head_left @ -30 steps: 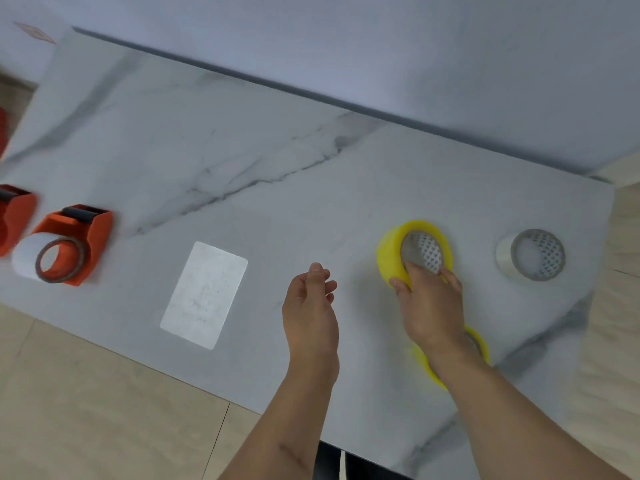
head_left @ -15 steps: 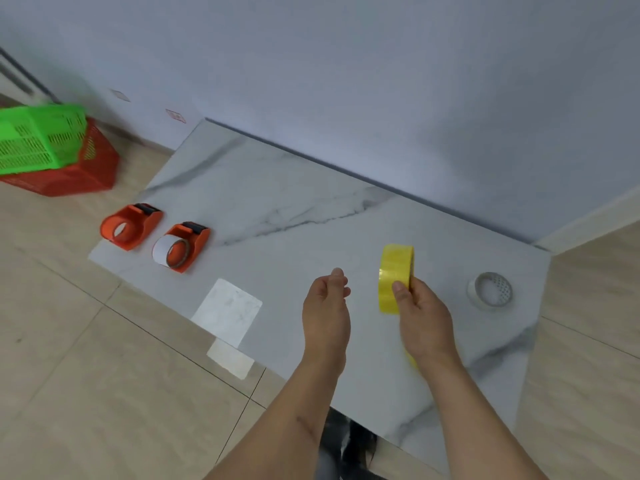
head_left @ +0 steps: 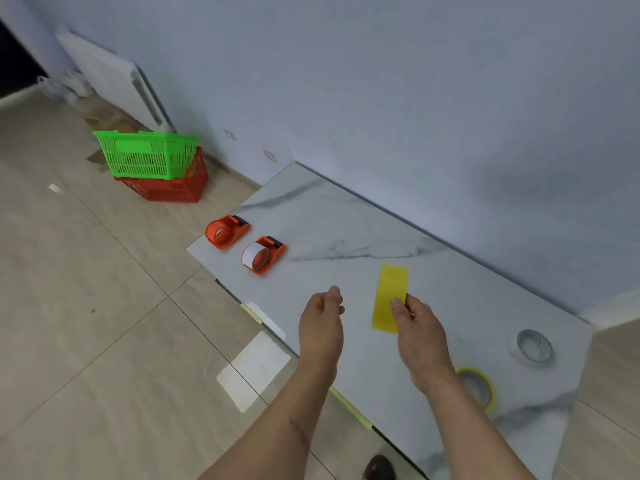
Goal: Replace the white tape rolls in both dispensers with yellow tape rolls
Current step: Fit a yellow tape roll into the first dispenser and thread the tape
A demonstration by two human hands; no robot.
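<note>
A yellow tape roll (head_left: 388, 297) is held edge-on above the bench (head_left: 346, 216) by the right hand (head_left: 420, 336), fingers pinched on it. The left hand (head_left: 322, 329) is loosely curled, apparently empty. Two orange dispensers sit at the far left: the near dispenser (head_left: 265, 254) w/ white tape, the far dispenser (head_left: 227, 231) seemingly empty. Next, by judgement: roll carried to the far one.

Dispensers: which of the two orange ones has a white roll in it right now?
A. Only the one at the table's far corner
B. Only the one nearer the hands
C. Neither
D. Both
B. The nearer dispenser carries a white tape roll, while the far-corner dispenser shows only its bare orange hub.
</note>
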